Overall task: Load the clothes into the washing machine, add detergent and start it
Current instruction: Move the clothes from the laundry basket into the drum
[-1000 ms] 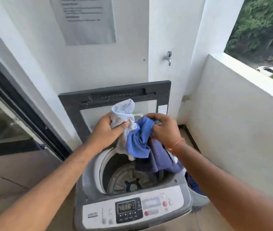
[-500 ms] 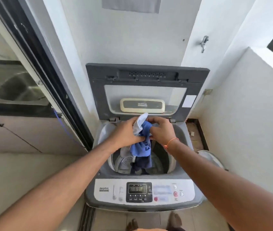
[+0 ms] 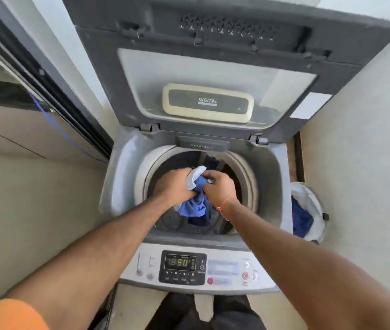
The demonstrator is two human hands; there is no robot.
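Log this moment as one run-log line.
step: loading clothes | left hand: gripping clothes | right hand: gripping clothes | place: over drum | lid: open | detergent: not added

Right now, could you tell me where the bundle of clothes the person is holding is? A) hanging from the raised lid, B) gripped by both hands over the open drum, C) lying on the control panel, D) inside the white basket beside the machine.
B: the left hand and right hand both clutch the bundle of clothes over the open drum of the washing machine.
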